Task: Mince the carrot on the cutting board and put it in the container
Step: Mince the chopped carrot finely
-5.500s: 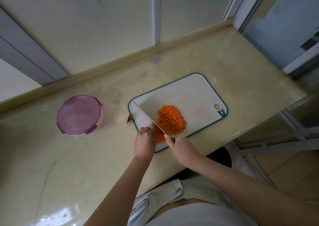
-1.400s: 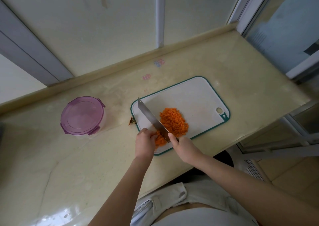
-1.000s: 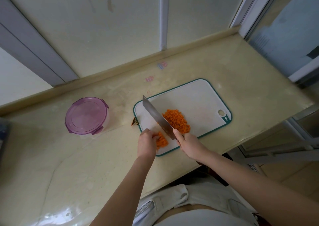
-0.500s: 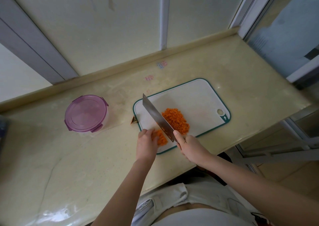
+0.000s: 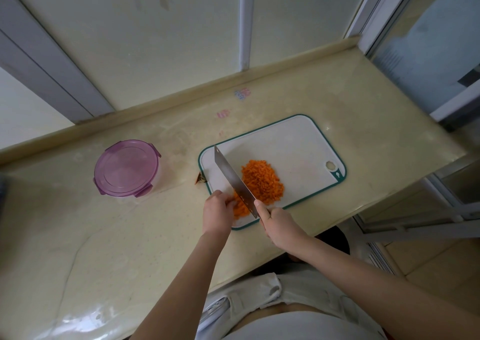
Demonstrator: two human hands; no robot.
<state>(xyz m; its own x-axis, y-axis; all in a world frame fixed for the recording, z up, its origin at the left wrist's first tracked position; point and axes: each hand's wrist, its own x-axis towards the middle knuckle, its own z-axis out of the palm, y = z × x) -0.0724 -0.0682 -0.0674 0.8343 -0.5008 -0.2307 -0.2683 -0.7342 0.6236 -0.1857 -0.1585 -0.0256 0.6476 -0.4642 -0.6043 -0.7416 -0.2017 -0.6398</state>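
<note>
The right-hand grip (image 5: 279,224) is what I watch first. Its fingers are wrapped round the handle of the knife (image 5: 233,181), and the forefinger is stretched forward along the heel of the blade. The handle itself is hidden inside the fist. The broad blade runs from that hand away and to the left across the cutting board (image 5: 293,145), with its flat face tipped up toward my camera. Its square end is over the board's far left corner. I cannot tell whether the edge touches the board.

The left-hand grip (image 5: 217,213) sits just left of the blade with its fingers bent downward. The fingertips are on a small heap of carrot (image 5: 240,208) that lies between the hand and the blade. I cannot tell whether the fingers pinch any pieces or only rest on them.

Most of the carrot, already in small orange bits, is piled on the right side of the blade near the middle of the board. The board is white with a green rim and lies on the pale bench (image 5: 130,235) with its hanging hole at the right end. A small brownish scrap (image 5: 200,180) lies on the bench against the board's left corner.

The container (image 5: 126,168) stands on the bench to the left, apart from the board. It is round and its purple lid is clipped on. Two small stickers (image 5: 242,94) are on the bench beyond the board, close to the back ledge.
</note>
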